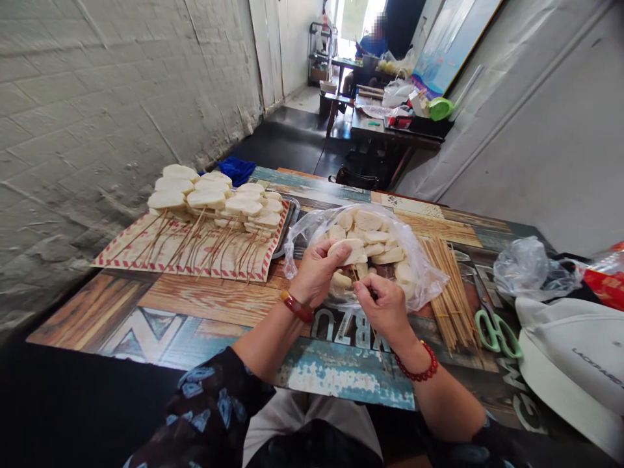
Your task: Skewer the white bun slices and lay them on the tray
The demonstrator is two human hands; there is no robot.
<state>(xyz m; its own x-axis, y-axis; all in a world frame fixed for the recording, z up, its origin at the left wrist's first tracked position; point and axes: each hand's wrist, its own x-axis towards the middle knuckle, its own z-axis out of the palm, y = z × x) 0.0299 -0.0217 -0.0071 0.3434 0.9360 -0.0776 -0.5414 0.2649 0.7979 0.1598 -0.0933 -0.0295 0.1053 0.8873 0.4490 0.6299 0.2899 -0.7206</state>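
My left hand (312, 272) pinches a pale, oval food slice (351, 252) over a clear plastic bag (424, 260). More of these cream-coloured slices (369, 221) fill the opened bag. Between the fingers of my right hand (387, 305) is a thin wooden skewer (378, 344), its upper end close to the underside of the held slice; whether it has entered cannot be made out. To the left, skewered slices (168, 188) lie stacked in rows on red-and-white patterned paper (117, 253), sticks toward me. Loose skewers (446, 292) lie right of the bag.
Green-handled scissors (497, 331), a white cap (575, 364) and a crumpled plastic bag (529, 266) are on the right. A blue cloth (236, 170) lies at the far left edge. Beyond, a cluttered table (375, 130) stands before a seated person (373, 47).
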